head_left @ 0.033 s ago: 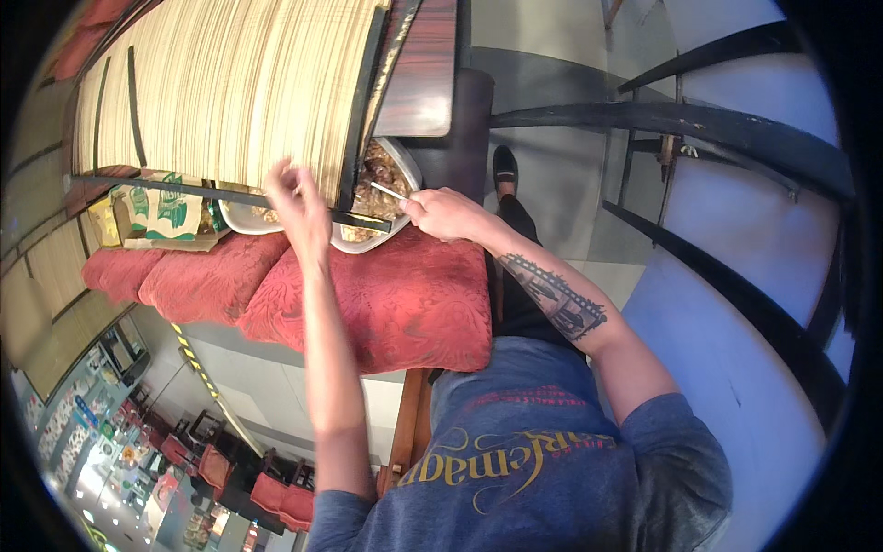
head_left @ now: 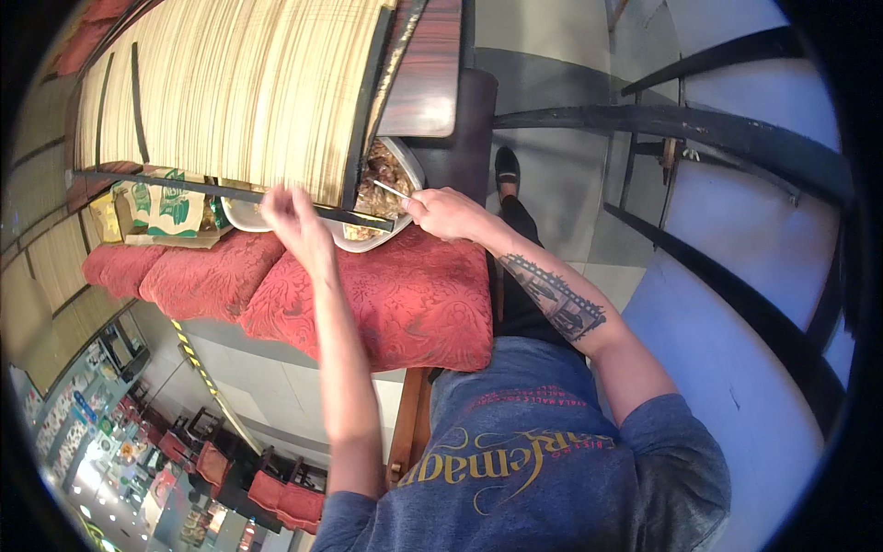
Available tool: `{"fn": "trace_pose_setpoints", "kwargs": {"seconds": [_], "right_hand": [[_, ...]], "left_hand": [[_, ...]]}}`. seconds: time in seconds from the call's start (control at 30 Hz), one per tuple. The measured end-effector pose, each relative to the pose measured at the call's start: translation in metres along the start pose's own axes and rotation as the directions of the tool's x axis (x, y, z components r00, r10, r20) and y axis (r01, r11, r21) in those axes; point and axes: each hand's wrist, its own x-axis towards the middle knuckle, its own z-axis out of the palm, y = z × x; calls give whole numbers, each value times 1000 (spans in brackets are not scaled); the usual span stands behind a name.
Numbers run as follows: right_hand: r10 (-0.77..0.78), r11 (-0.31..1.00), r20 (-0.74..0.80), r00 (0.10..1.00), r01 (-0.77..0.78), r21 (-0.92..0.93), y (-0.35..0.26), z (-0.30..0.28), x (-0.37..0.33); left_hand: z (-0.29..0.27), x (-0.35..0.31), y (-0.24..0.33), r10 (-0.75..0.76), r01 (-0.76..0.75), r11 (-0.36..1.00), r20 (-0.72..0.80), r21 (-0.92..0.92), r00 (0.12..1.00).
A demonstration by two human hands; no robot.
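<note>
My right hand [head_left: 451,213] is closed around a slim pale rod [head_left: 391,189]; its exact kind I cannot make out. The rod's tip points over a white plastic tub [head_left: 416,164] of brown, crumbly-looking pieces. A large panel of thin pale slats with dark edging [head_left: 239,92] covers much of the tub. At the panel's black lower edge is my left hand [head_left: 299,230], its fingers curved and blurred by motion. Whether it touches the edge or holds anything is unclear. Red patterned upholstery [head_left: 386,294] lies under both wrists.
Left of the tub sit paper bags with green print [head_left: 175,207] and a yellow packet [head_left: 106,219]. A dark reddish tabletop [head_left: 423,83] lies beyond the panel. Black curved bars [head_left: 681,120] stand at the right. Red chairs [head_left: 276,501] show at the lower left.
My left hand has moved slightly down along the panel's black edge, and its forearm has shifted a little right. My right hand with the rod has barely moved.
</note>
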Motion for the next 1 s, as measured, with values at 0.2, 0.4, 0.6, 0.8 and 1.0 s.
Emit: {"fn": "trace_pose_setpoints", "kwargs": {"seconds": [0.2,0.4,0.6,0.8,1.0], "right_hand": [[-86,986,-39,996,80,-143,-6,10,15],[-53,997,221,974,40,61,-19,-16,12],[23,979,349,937,-92,182,-19,-18,23],[41,996,275,961,-62,68,-32,-6,15],[25,998,160,987,-33,49,-31,8,5]], "left_hand": [[18,-82,20,-693,660,318,308,-680,652],[27,-73,-1,-731,580,71,354,-812,584],[41,-65,8,-716,562,142,307,-815,627],[42,-63,8,-687,539,248,246,-805,684],[54,-71,2,-655,538,390,185,-747,732]]}}
